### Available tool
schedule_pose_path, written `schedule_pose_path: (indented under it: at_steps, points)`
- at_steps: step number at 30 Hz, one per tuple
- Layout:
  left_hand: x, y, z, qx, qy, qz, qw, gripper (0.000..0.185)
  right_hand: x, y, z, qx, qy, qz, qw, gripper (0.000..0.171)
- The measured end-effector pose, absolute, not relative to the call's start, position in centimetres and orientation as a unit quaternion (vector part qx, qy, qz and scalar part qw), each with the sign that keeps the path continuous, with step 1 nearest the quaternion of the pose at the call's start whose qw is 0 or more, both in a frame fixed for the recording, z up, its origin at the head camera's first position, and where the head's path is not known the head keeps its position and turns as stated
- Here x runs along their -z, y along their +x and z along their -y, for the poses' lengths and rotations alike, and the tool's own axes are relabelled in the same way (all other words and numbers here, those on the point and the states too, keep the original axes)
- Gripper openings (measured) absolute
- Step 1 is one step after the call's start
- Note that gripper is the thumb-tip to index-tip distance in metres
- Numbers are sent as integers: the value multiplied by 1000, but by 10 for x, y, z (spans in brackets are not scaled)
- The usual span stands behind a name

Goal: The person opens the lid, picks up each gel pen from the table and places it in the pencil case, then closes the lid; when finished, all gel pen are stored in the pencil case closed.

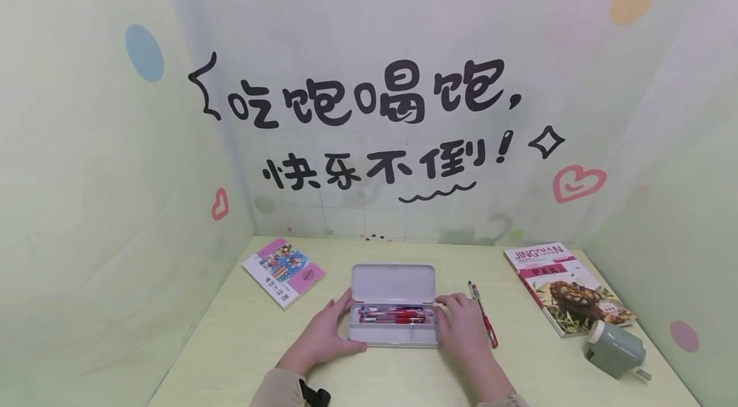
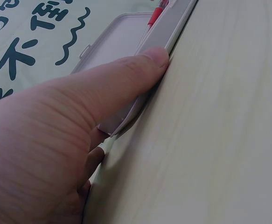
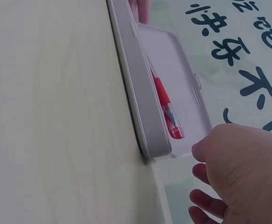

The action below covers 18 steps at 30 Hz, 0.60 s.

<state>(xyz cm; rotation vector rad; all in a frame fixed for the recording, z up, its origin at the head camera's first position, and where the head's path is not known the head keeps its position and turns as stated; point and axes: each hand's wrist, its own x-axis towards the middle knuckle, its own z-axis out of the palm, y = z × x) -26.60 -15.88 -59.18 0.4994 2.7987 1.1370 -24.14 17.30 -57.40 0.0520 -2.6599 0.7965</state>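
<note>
An open pencil case (image 1: 393,283), pale lilac-grey, lies on the table with its lid tipped back. Several pens (image 1: 398,315) with red parts fill its rear compartment; the front compartments hold nothing visible. My left hand (image 1: 328,333) grips the case's left end, its thumb (image 2: 140,65) along the front wall and the fingers round the side, partly hidden. At the right end is my right hand (image 1: 466,330), thumb and forefinger close against the case and the other fingers loosely bent. Whether it touches the case I cannot tell. Two pens (image 1: 483,317) lie just right of that hand.
A pink-and-white booklet (image 1: 284,271) lies at the back left of the table (image 1: 242,356). At the right are a magazine (image 1: 567,288) with a food picture and a grey-green crank pencil sharpener (image 1: 615,349). Printed cloth walls enclose the back and sides.
</note>
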Motion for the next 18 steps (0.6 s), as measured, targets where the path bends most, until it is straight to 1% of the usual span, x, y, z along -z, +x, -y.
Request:
schedule_pose_path:
  at_steps: [8, 18]
  points:
    - [592, -267, 160, -371, 160, -914, 43, 138, 570, -234, -201, -285, -28, 938, 196, 28]
    - [593, -267, 161, -375, 161, -912, 43, 137, 572, -228, -229, -282, -72, 940, 176, 36]
